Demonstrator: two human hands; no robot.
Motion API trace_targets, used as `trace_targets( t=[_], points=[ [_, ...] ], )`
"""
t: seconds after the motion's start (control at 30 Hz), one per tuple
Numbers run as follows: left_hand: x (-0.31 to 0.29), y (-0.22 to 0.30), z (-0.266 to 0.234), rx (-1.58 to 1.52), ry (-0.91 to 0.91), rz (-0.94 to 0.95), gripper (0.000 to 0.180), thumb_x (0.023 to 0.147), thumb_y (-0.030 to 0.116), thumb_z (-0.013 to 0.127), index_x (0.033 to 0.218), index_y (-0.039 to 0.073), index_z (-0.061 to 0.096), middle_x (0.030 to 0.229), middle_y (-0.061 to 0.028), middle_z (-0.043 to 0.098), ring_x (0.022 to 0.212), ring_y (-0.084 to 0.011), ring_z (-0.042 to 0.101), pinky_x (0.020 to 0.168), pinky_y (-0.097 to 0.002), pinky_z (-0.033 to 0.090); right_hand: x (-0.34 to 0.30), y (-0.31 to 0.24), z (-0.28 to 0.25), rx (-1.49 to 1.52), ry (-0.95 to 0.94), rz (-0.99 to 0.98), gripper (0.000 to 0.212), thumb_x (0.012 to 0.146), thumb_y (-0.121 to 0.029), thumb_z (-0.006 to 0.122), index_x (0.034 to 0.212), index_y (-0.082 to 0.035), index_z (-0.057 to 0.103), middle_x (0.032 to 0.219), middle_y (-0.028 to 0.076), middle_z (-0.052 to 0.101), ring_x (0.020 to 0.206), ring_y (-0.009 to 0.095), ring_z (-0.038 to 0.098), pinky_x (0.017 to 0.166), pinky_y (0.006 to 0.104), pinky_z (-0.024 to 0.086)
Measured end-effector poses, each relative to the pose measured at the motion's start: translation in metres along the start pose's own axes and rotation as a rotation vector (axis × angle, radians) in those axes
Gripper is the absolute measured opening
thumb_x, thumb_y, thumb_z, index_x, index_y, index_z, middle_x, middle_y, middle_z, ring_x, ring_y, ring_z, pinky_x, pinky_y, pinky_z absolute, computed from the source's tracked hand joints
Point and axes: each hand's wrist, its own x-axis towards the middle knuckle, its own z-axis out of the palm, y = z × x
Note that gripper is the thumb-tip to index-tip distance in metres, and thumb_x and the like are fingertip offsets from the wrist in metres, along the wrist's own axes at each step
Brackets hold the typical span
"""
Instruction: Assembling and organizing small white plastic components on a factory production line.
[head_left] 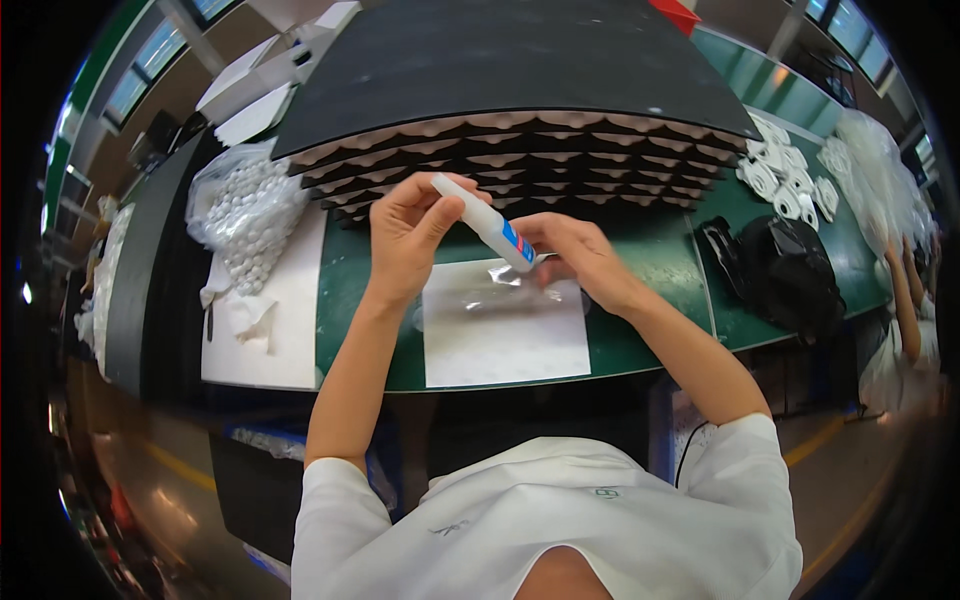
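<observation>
A small white squeeze bottle (488, 226) with a narrow tapered tip and a blue and red label is held tilted above the green table (370, 345). My left hand (407, 232) pinches its tip end between thumb and fingers. At the labelled lower end, my right hand (583, 258) has its fingers closed round the bottle; the thumb is slightly blurred. Beneath both hands lies a white sheet (507, 350), with shiny clear plastic (505, 275) over its far part. The bottle's underside is hidden.
Behind my hands stands a tall stack of black trays (520, 70). To the left is a clear bag of white balls (250, 205). Coiled white parts (785, 175) and a black bag (785, 270) lie on the right. Another person's arm (903, 300) shows at the far right.
</observation>
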Motion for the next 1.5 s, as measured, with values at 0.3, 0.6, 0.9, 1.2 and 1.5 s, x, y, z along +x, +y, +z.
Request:
trace_targets(
  t=[0.3,0.6,0.9,1.2,1.5],
  points=[
    [-0.051,0.101,-0.12,0.802,0.537,0.289,0.01,0.08,0.006,0.071,0.087,0.001,0.067,0.084,-0.0033,0.068,0.074,-0.0078,0.059,0.07,-0.0219,0.046,-0.003,-0.004,0.005,0.012,0.14,-0.246,0.04,0.1,-0.034,0.039,0.103,0.0,0.059,0.088,0.008,0.063,0.07,0.008,0.052,0.062,0.0207,0.042],
    [-0.115,0.126,-0.263,1.455,1.087,-0.078,0.03,0.081,0.034,0.067,0.086,0.004,0.068,0.082,-0.0115,0.07,0.075,-0.0233,0.068,0.068,-0.0338,0.05,-0.005,-0.005,0.011,-0.035,0.141,-0.241,0.037,0.101,-0.027,0.036,0.098,0.001,0.06,0.082,0.006,0.062,0.068,0.008,0.05,0.062,0.0208,0.04],
    [-0.133,0.09,-0.286,1.514,1.119,-0.314,0.041,0.08,0.039,0.067,0.104,0.006,0.061,0.091,-0.0103,0.07,0.086,-0.0301,0.066,0.077,-0.0403,0.048,-0.004,-0.007,0.008,-0.032,0.149,-0.223,0.036,0.101,-0.027,0.038,0.099,0.001,0.06,0.082,0.006,0.062,0.068,0.008,0.051,0.063,0.0204,0.041],
    [-0.087,0.098,-0.24,1.779,0.949,0.204,0.043,0.082,0.026,0.065,0.118,0.004,0.054,0.114,-0.0149,0.059,0.108,-0.0326,0.052,0.093,-0.0412,0.04,-0.005,-0.007,0.007,-0.03,0.148,-0.214,0.035,0.101,-0.028,0.038,0.097,-0.001,0.06,0.08,0.004,0.06,0.067,0.008,0.05,0.062,0.0207,0.04],
    [0.014,0.058,-0.306,1.585,0.465,-0.203,0.023,0.087,0.02,0.054,0.097,0.004,0.067,0.101,-0.0182,0.065,0.097,-0.0346,0.06,0.085,-0.0419,0.045,-0.004,-0.008,0.004,-0.02,0.136,-0.218,0.036,0.1,-0.029,0.04,0.096,-0.001,0.062,0.079,0.005,0.063,0.067,0.008,0.053,0.062,0.0205,0.042]
  ],
)
